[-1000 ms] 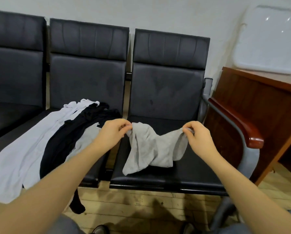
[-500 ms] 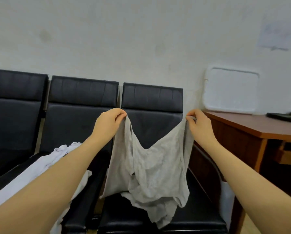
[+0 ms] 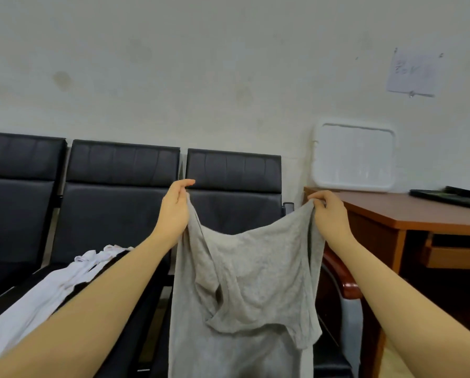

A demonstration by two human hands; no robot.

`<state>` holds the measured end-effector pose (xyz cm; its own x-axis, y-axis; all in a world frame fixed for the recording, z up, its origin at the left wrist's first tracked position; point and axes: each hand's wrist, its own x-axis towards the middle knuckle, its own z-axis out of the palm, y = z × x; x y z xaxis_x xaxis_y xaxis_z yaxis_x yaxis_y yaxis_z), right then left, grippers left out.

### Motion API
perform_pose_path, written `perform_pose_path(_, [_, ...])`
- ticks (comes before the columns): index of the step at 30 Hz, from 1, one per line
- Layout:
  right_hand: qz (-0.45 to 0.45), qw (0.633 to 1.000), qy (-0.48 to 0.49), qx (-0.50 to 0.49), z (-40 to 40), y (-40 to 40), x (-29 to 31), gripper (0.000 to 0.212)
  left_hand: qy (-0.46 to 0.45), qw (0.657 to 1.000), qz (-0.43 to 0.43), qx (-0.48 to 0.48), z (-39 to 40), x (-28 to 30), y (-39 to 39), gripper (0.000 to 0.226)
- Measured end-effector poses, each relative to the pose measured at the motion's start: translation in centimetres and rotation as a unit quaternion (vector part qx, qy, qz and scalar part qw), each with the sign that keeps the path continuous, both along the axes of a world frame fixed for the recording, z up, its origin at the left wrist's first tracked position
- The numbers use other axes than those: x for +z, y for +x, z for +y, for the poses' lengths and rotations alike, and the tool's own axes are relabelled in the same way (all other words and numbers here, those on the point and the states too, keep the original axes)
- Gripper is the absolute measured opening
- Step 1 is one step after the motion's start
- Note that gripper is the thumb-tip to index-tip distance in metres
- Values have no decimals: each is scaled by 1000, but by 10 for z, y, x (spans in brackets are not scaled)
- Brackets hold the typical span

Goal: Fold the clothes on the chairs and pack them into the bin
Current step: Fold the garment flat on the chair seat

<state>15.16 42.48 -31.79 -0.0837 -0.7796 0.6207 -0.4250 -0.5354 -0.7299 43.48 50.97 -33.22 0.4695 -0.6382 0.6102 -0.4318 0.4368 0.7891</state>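
A grey garment (image 3: 244, 282) hangs in the air in front of the right-hand black chair (image 3: 233, 170). My left hand (image 3: 175, 207) pinches its upper left corner and my right hand (image 3: 328, 211) grips its upper right corner. The cloth sags between the hands and drops below the frame's lower edge. A white garment (image 3: 45, 293) lies on the middle chair (image 3: 119, 186), partly behind my left forearm, with a dark garment (image 3: 111, 259) showing as a sliver beside it. No bin is in view.
A wooden desk (image 3: 408, 214) stands right of the chairs with a white tray-like lid (image 3: 354, 159) leaning on the wall and a dark flat object (image 3: 449, 197) on top. The right chair's wooden armrest (image 3: 345, 282) sits between chair and desk. A third chair (image 3: 15, 186) is at left.
Both hands lifted the grey garment off the right chair seat and drew apart, so it now hangs spread out. The view tilted up toward the wall.
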Motion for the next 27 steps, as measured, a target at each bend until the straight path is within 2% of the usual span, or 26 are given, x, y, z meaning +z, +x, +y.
perform_pose_path(3, [52,998,23,-9,-11,-6,-19,26,63,997,-32,-31,-7,-11,2,32])
perform_pose_path(5, [124,992,31,-21,-21,-6,-30,29,119,982,-147,-16,-14,-22,11,24])
perform_pose_path(6, [152,987,43,-28,-24,-6,-35,29,156,960,-232,6,-17,-28,17,20])
perform_pose_path(8, [210,974,73,-44,-26,-3,-42,24,238,893,-381,33,-23,-41,28,28])
perform_pose_path(10, [280,954,90,-57,-25,-4,-51,18,292,832,-468,61,-29,-54,37,33])
perform_pose_path(12, [330,937,99,-64,-25,-6,-60,18,281,806,-512,99,-33,-65,42,22])
perform_pose_path(14, [358,925,106,-73,-26,-10,-68,19,227,814,-518,130,-36,-78,47,15])
perform_pose_path(15, [364,922,106,-77,-26,-12,-72,19,201,831,-500,141,-37,-84,49,15])
perform_pose_path(17, [343,930,100,-79,-27,-14,-77,19,163,874,-430,156,-35,-91,50,13])
perform_pose_path(22, [294,952,58,-68,-26,-16,-92,14,191,946,-223,135,-30,-100,38,14])
perform_pose_path(24, [279,958,37,-60,-24,-15,-95,12,181,953,-201,136,-29,-102,32,13])
perform_pose_path(27, [272,961,8,-53,-20,-18,-100,9,183,940,-258,125,-21,-99,23,10])
